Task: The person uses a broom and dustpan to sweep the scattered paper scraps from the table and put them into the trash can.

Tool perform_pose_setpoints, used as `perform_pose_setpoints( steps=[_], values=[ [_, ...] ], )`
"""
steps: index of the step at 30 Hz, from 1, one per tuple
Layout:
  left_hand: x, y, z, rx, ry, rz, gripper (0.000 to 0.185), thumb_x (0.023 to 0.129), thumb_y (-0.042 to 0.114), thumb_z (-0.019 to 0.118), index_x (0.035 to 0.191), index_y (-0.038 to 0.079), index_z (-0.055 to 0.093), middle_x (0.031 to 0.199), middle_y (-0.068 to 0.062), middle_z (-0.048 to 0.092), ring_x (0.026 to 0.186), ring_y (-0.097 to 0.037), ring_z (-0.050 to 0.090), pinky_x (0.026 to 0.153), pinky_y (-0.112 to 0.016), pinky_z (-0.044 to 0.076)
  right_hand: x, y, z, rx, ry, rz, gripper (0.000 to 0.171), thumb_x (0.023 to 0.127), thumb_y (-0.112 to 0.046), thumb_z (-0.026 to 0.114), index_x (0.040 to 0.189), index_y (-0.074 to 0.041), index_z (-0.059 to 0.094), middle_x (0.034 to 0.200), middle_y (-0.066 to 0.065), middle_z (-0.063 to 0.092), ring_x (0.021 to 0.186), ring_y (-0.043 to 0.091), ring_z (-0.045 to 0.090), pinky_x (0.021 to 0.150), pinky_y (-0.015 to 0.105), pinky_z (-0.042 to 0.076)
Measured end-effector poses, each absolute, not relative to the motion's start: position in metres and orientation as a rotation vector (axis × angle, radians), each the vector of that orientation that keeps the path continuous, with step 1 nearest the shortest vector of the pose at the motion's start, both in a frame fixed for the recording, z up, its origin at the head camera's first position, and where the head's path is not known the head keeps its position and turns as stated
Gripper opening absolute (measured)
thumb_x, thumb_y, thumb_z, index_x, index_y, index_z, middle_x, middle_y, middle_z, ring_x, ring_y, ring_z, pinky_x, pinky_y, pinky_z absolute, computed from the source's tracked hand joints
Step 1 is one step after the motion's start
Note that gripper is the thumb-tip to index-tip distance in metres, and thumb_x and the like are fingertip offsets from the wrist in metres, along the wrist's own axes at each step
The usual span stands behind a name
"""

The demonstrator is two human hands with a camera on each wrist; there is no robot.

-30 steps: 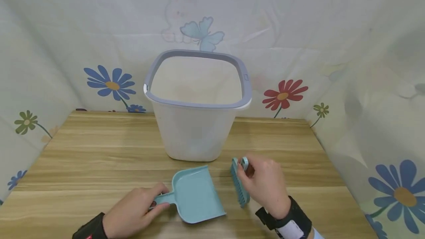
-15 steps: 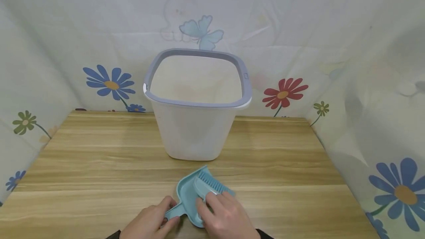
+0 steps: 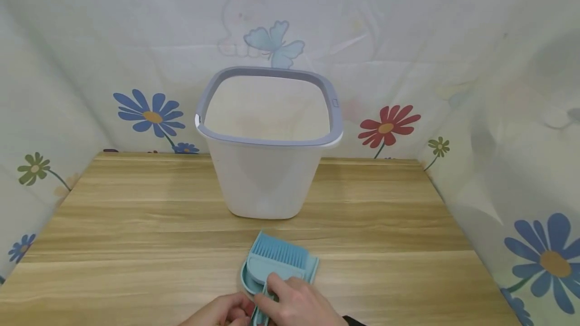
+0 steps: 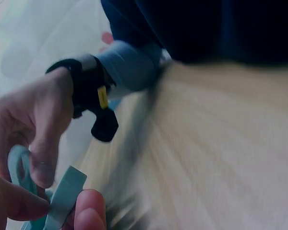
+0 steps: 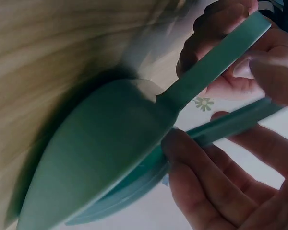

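The dustpan [image 3: 254, 278] handle is pinched by the left hand [image 3: 222, 313], while the brush [image 3: 277, 261] is clasped by the curled fingers of the right hand [image 3: 296, 306], nested inside the pan. Light, stiff, slick plastic is judged; the handles are best gripped. Both long axes are aimed toward the bin [image 3: 269, 165], low over the table [image 3: 136, 225].

1. In front of me is a wooden table [image 3: 136, 225] with a pale, streaky grain.
2. A white bin [image 3: 267, 175] with a grey rim stands on it towards the back, in the middle.
3. Near my edge sits the light blue dustpan [image 3: 312, 265], the matching brush [image 3: 276, 258] nested in it.
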State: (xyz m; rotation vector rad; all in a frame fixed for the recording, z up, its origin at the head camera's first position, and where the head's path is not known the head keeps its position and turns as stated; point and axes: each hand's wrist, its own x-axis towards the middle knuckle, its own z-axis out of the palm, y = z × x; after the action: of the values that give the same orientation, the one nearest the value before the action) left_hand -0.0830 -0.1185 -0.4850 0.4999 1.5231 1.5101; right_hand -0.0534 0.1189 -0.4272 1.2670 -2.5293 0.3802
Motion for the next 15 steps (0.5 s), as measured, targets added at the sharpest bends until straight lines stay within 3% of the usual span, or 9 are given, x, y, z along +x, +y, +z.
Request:
perform_pose_setpoints(
  steps=[6,15],
  values=[
    [-0.076,-0.112,-0.489,0.437,1.395,1.558,0.023,0.094,0.009,0.064,0.115,0.000,0.062,0.088,0.004,0.065,0.078,-0.004,0.060,0.070,-0.018,0.051,-0.054,0.121,-0.424,1.429,-2.706,0.450,0.023,0.101,-0.044,0.063,0.105,-0.023,0.070,0.088,-0.010,0.048,0.060,-0.009,0.027,0.052,0.004,0.025],
    [-0.069,-0.106,-0.499,0.435,1.400,1.607,0.026,0.093,0.009,0.063,0.116,-0.005,0.063,0.091,0.003,0.066,0.083,-0.005,0.062,0.075,-0.017,0.051,-0.056,0.124,-0.416,1.550,-2.770,0.400,0.018,0.103,-0.040,0.061,0.098,-0.025,0.069,0.084,-0.013,0.043,0.059,-0.009,0.029,0.053,0.005,0.025]
  ],
)
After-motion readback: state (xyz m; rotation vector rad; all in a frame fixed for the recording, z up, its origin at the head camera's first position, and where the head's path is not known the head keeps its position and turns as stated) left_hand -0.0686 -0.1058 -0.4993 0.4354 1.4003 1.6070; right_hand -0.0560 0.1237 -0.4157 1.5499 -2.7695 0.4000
